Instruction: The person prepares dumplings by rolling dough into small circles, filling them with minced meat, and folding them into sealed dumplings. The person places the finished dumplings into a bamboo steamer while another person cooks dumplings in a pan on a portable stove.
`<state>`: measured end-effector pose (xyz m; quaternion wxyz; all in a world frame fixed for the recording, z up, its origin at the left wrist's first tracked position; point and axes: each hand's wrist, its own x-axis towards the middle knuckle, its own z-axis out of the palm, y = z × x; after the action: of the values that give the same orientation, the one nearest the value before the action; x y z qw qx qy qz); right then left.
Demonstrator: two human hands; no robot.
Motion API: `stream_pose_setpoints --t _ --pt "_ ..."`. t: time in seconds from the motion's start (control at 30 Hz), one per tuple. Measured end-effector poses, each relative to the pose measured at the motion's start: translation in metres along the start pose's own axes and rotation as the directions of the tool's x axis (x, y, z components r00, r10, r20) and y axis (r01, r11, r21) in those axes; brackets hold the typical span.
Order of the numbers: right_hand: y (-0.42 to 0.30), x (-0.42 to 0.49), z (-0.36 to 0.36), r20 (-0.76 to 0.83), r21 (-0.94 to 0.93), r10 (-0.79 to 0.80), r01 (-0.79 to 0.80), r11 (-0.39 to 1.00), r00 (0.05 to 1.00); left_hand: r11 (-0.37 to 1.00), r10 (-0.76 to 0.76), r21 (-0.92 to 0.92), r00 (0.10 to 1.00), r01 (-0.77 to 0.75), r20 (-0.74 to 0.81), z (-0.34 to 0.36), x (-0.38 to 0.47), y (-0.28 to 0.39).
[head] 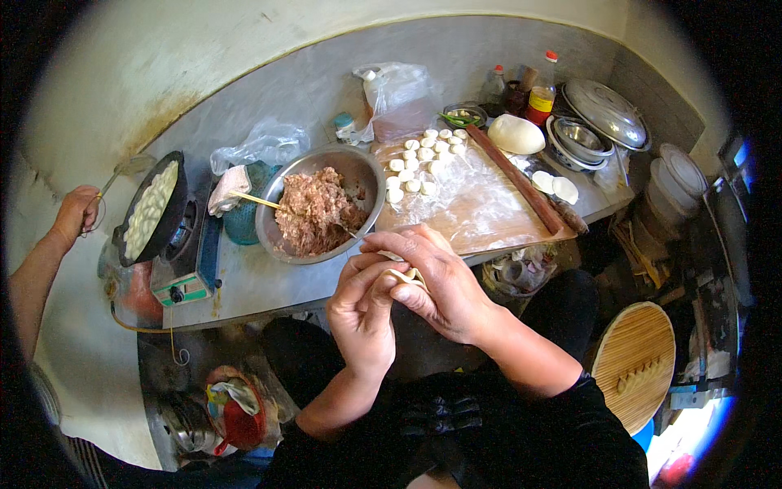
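Between both hands, in front of my body, is a dumpling (408,276) whose pale dough edge shows wavy folds. My left hand (365,305) holds it from the left, thumb up against the dough. From the right, my right hand (443,284) curls over it, its fingers hiding most of the dumpling. Just beyond my hands stands a steel bowl (374,177) of minced meat filling (321,211), with chopsticks (253,199) stuck in it. To its right, a floured wooden board (470,211) carries several small dough pieces (426,159).
A long wooden rolling pin (513,177) lies across the board near a dough lump (516,134) and rolled wrappers (555,186). At left, another person's hand (78,208) holds a skimmer (135,164) by a pan (177,202) of dumplings on a gas stove (183,278). A round tray (641,342) holds several dumplings.
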<state>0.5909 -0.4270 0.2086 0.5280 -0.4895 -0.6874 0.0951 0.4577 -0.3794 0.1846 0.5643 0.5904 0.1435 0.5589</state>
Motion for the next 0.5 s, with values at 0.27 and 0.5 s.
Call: stream_pose_setpoints --t 0.27,0.5 --pt "-0.007 -0.018 -0.012 0.236 -0.061 0.132 -0.120 0.991 0.963 0.909 0.205 0.317 0.952 -0.272 0.229 -0.020 0.019 0.007" --pt "-0.017 -0.015 -0.018 0.436 0.369 0.254 -0.429 0.824 0.863 0.961 -0.241 0.044 0.747 0.274 0.620 -0.033 0.022 0.023"
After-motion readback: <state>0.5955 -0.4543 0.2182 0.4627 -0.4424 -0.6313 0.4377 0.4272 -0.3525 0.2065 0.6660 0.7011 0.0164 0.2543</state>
